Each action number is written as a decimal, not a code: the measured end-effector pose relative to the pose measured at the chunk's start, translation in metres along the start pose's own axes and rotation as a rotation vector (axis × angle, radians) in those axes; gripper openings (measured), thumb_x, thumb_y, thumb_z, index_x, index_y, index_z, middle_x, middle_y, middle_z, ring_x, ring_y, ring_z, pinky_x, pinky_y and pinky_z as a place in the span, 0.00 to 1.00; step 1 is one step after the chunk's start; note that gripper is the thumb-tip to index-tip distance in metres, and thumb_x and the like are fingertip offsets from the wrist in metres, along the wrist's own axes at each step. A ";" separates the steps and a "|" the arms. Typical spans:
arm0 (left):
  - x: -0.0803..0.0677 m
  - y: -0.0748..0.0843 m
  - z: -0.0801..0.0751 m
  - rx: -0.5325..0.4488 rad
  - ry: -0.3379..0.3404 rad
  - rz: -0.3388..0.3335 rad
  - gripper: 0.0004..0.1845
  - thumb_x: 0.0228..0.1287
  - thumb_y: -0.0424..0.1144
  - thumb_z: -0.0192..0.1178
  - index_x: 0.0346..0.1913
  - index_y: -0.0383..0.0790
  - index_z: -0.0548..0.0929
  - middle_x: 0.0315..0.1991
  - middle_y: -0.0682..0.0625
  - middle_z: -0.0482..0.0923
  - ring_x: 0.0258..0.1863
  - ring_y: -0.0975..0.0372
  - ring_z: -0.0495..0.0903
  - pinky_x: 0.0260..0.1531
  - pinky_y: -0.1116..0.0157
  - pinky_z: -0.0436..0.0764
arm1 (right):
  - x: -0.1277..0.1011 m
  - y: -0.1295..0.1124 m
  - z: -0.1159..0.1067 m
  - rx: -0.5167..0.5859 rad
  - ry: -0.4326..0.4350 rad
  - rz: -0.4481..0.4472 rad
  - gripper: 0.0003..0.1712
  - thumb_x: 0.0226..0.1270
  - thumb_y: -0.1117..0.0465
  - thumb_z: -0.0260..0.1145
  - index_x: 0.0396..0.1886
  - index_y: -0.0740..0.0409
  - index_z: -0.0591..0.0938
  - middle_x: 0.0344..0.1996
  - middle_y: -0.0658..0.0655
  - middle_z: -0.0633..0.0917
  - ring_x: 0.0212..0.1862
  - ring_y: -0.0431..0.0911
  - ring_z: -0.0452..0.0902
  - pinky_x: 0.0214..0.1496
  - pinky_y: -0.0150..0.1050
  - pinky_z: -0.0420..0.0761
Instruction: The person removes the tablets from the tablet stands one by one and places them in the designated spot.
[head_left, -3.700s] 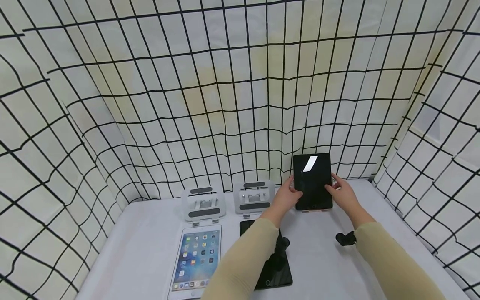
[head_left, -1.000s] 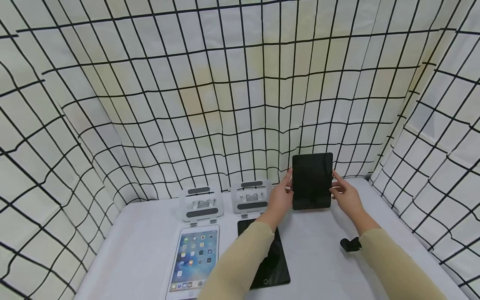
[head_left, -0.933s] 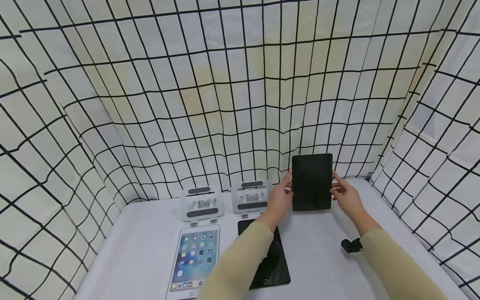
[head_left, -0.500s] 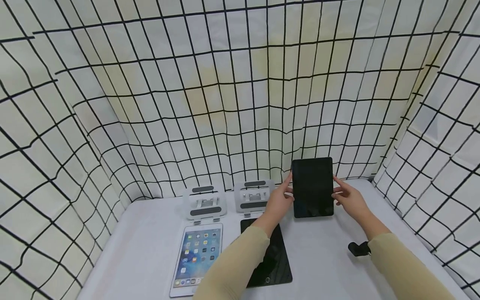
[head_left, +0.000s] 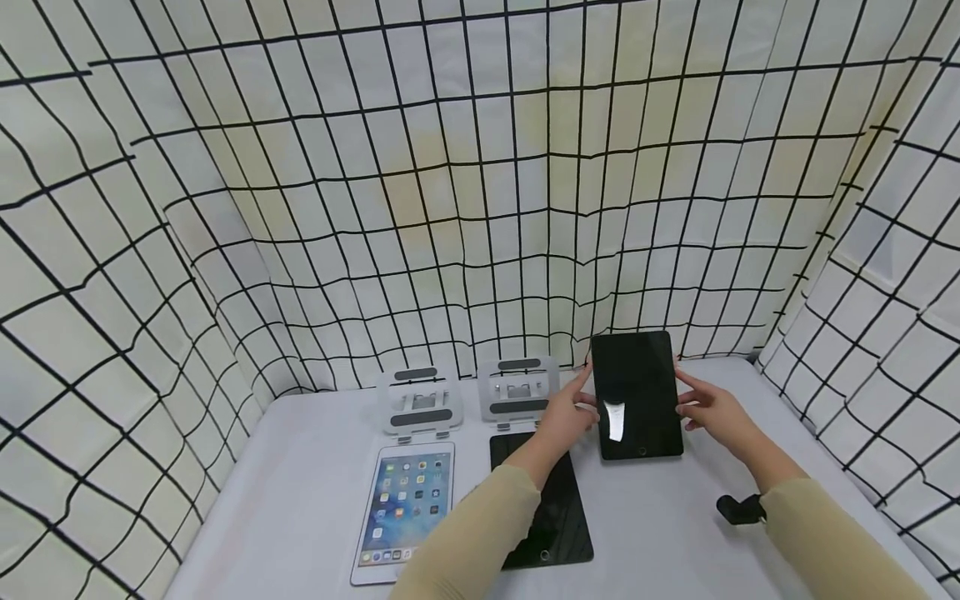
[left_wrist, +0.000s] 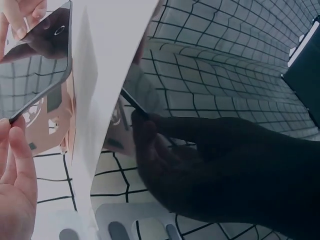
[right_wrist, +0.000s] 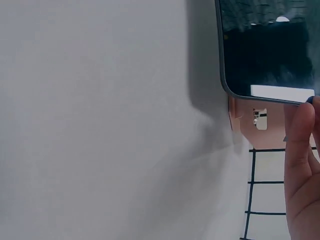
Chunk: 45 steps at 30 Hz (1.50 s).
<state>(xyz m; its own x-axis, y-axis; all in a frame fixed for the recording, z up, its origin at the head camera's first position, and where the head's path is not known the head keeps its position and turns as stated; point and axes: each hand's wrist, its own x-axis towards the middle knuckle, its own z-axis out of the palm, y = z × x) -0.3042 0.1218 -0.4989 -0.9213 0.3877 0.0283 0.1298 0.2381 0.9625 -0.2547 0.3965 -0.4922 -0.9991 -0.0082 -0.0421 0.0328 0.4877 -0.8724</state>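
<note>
Reaching forward, both hands [head_left: 637,408] pinch the upright dark tablet's [head_left: 636,395] edges.

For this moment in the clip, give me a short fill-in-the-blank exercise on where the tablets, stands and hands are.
1. The upright dark tablet is held at its side edges by ____ hands.
2. The tablet lying flat at the left of the table has its screen ____.
3. The number of grey stands with nothing on them, counting the left stand and the middle stand, is ____.
4. The left hand reaches over a second dark tablet that lies ____ on the table.

Missing words: both; lit; two; flat
</note>
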 end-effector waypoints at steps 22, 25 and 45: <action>-0.040 0.005 0.025 -0.014 -0.025 -0.190 0.49 0.52 0.19 0.67 0.74 0.61 0.67 0.30 0.52 0.80 0.22 0.61 0.77 0.25 0.65 0.78 | -0.038 0.028 -0.008 0.094 -0.179 0.136 0.45 0.69 0.62 0.66 0.79 0.62 0.53 0.49 0.61 0.83 0.43 0.48 0.80 0.42 0.41 0.82; -0.046 0.006 0.027 -0.001 -0.029 -0.201 0.49 0.52 0.18 0.66 0.74 0.57 0.66 0.29 0.51 0.79 0.22 0.62 0.76 0.25 0.66 0.78 | -0.043 0.031 -0.007 0.104 -0.194 0.149 0.45 0.69 0.62 0.66 0.78 0.62 0.53 0.48 0.60 0.83 0.42 0.48 0.79 0.41 0.41 0.82; -0.073 0.002 0.048 -0.132 -0.090 -0.272 0.47 0.49 0.13 0.64 0.74 0.43 0.66 0.23 0.48 0.80 0.16 0.63 0.76 0.23 0.64 0.82 | -0.072 0.048 -0.016 0.254 -0.350 0.232 0.50 0.68 0.63 0.67 0.77 0.68 0.46 0.43 0.56 0.84 0.37 0.46 0.80 0.40 0.41 0.83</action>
<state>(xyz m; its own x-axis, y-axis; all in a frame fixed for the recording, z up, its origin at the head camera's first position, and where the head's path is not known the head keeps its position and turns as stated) -0.2190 0.1363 -0.5122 -0.8787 0.4045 -0.2535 -0.1714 0.2283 0.9584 -0.1818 0.4350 -0.5233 -0.8968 -0.2385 -0.3726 0.3028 0.2833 -0.9100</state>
